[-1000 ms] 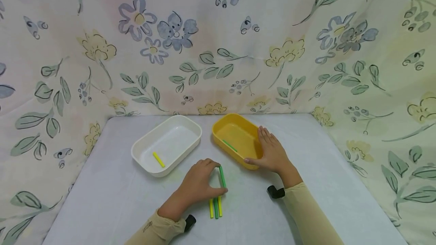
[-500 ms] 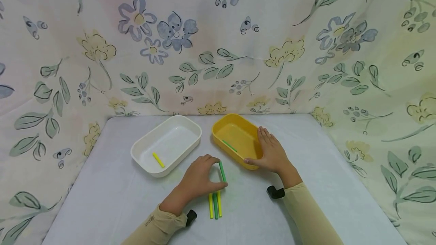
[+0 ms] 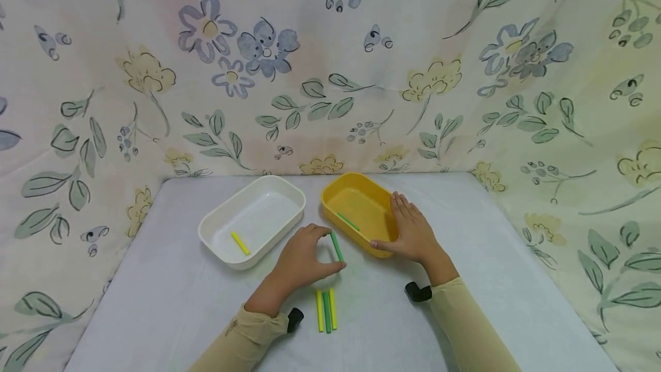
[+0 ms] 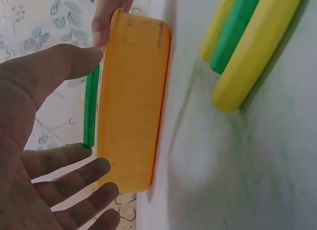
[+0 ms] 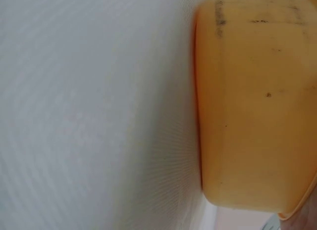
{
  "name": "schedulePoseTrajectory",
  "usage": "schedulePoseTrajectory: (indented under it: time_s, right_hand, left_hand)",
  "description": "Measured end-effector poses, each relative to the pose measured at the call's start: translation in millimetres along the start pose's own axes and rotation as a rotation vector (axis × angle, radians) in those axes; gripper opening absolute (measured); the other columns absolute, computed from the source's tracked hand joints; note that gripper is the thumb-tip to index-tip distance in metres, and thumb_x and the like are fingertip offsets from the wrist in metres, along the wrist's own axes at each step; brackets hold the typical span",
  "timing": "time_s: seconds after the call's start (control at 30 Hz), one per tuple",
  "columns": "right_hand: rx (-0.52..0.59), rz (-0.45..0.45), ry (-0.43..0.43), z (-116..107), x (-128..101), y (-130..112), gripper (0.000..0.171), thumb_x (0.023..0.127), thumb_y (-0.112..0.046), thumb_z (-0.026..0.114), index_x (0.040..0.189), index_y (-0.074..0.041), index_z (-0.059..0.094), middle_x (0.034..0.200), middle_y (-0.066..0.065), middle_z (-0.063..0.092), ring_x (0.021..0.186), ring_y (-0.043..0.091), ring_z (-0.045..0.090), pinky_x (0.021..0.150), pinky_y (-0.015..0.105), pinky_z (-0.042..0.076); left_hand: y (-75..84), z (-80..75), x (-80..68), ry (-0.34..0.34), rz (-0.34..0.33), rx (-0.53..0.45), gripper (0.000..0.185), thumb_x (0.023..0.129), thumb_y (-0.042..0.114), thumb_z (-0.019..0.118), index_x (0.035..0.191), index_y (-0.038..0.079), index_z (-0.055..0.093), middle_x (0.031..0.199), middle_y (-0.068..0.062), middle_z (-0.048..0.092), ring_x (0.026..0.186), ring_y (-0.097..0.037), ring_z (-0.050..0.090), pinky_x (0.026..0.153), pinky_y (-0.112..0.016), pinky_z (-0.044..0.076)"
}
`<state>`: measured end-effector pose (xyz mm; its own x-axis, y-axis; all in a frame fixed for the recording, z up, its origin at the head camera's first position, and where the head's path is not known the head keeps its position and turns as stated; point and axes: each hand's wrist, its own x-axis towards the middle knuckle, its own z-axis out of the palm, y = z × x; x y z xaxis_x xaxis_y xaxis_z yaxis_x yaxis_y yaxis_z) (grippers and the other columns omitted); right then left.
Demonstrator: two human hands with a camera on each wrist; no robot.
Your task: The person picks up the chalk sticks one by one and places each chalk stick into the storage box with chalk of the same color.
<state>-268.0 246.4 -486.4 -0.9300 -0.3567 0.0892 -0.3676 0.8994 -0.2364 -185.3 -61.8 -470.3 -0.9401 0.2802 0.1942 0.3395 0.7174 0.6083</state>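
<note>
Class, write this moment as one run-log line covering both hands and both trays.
left hand: pinches green stick | right hand: rests on yellow tray | white tray: one yellow stick | table: three sticks

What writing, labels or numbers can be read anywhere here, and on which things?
None can be read.
Left sleeve: a small dark mark near the cuff, too small to read.
Yellow tray, white tray, green stick in the left hand: no print shows.
Cloth backdrop: only flowers and leaves.
</note>
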Motion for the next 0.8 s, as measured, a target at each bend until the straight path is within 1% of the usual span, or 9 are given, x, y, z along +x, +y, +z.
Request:
schedulePoseTrajectory:
  time_s: [0.17, 0.33, 0.5, 0.6, 0.7, 0.8]
  right_hand:
    - [0.002, -0.009, 0.013, -0.2, -0.2, 0.3, 0.138, 0.078, -0.088, 0.064, 0.170, -0.003, 0.009, 0.179, 0.014, 0.011, 0.167, 0.033, 0.012, 0.134, 0.056, 0.015]
    - [-0.005, -0.009, 0.014, -0.3, -0.5, 0.4, 0.138, 0.078, -0.089, 0.063, 0.171, -0.003, 0.008, 0.179, 0.014, 0.010, 0.167, 0.033, 0.011, 0.134, 0.056, 0.014]
    - [0.016, -0.011, 0.019, -0.2, -0.8, 0.2, 0.138, 0.078, -0.088, 0.064, 0.171, -0.004, 0.008, 0.179, 0.013, 0.010, 0.167, 0.033, 0.012, 0.134, 0.056, 0.013]
    - [0.015, -0.012, 0.016, 0.5, -0.7, 0.4, 0.138, 0.078, -0.088, 0.064, 0.171, -0.004, 0.008, 0.179, 0.013, 0.010, 0.167, 0.033, 0.012, 0.134, 0.056, 0.013]
    - [0.007, -0.009, 0.010, 0.8, -0.6, 1.2, 0.137, 0.079, -0.088, 0.064, 0.171, -0.005, 0.006, 0.180, 0.012, 0.009, 0.167, 0.032, 0.011, 0.135, 0.055, 0.012]
    - [0.009, -0.004, 0.008, 1.5, -0.4, 2.2, 0.137, 0.079, -0.089, 0.063, 0.171, -0.006, 0.005, 0.180, 0.010, 0.007, 0.168, 0.030, 0.010, 0.135, 0.053, 0.012]
  left_hand:
    - [-0.7, -0.1, 4.5, 0.022, -0.012, -0.002, 0.077, 0.079, 0.057, 0.088, 0.138, 0.012, 0.068, 0.134, -0.008, 0.070, 0.122, -0.025, 0.064, 0.105, -0.046, 0.056]
    - [-1.6, 2.7, 9.1, 0.071, -0.022, -0.006, 0.078, 0.080, 0.057, 0.089, 0.138, 0.011, 0.067, 0.134, -0.007, 0.069, 0.125, -0.026, 0.064, 0.107, -0.045, 0.055]
    - [-0.6, 5.0, 13.3, 0.114, -0.034, -0.018, 0.077, 0.080, 0.057, 0.089, 0.136, 0.008, 0.067, 0.132, -0.008, 0.068, 0.121, -0.027, 0.064, 0.103, -0.046, 0.057]
    - [-0.6, 6.6, 17.5, 0.139, -0.036, -0.048, 0.075, 0.081, 0.055, 0.089, 0.135, 0.008, 0.068, 0.130, -0.010, 0.069, 0.117, -0.029, 0.065, 0.100, -0.047, 0.057]
    - [-0.7, 7.8, 22.6, 0.172, -0.029, -0.089, 0.074, 0.082, 0.050, 0.089, 0.140, 0.011, 0.065, 0.126, -0.012, 0.070, 0.115, -0.033, 0.064, 0.096, -0.048, 0.056]
    - [-0.5, 8.3, 26.8, 0.189, -0.034, -0.111, 0.077, 0.082, 0.048, 0.090, 0.146, 0.015, 0.062, 0.127, -0.012, 0.069, 0.117, -0.033, 0.063, 0.098, -0.049, 0.055]
